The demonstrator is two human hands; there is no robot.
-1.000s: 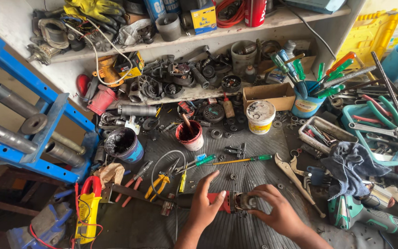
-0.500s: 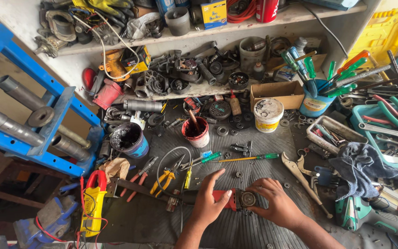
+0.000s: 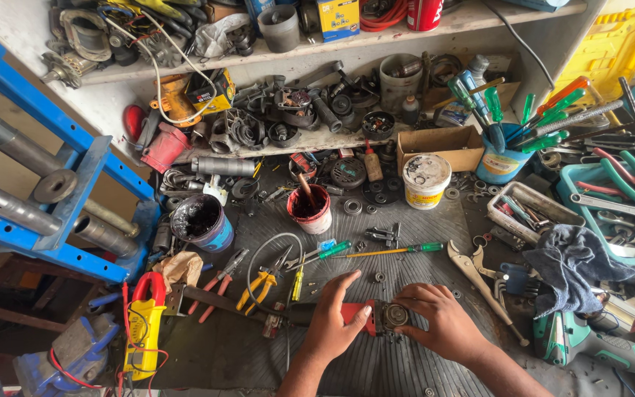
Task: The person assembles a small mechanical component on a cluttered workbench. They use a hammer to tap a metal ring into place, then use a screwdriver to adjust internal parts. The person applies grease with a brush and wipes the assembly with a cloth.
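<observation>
From the head camera, a red-bodied power tool with a grey metal gear head (image 3: 376, 316) lies on the black ribbed rubber mat (image 3: 406, 235) at the lower centre of the frame. Its long axis runs left to right, with the dark rear end and cable trailing toward the left and the round metal head toward the right. The left hand (image 3: 334, 320) lies over the red body, fingers curled around it and thumb along the near side. The right hand (image 3: 435, 320) is cupped against the metal head, fingers bent over its far edge. Both hands touch the tool, the right one at the gear head; whether either pinches a small part I cannot tell.

Above them, a round white plastic tub with a yellow label (image 3: 425, 180) stands at centre right of the mat. A small red-stained pot (image 3: 309, 208) stands left of it, and a blue can with black contents (image 3: 201, 222) sits further left. A brown cardboard box (image 3: 439, 147) rests behind the tub. On the top shelf stand a blue and yellow carton (image 3: 337, 16) and a red can (image 3: 425, 13).
</observation>
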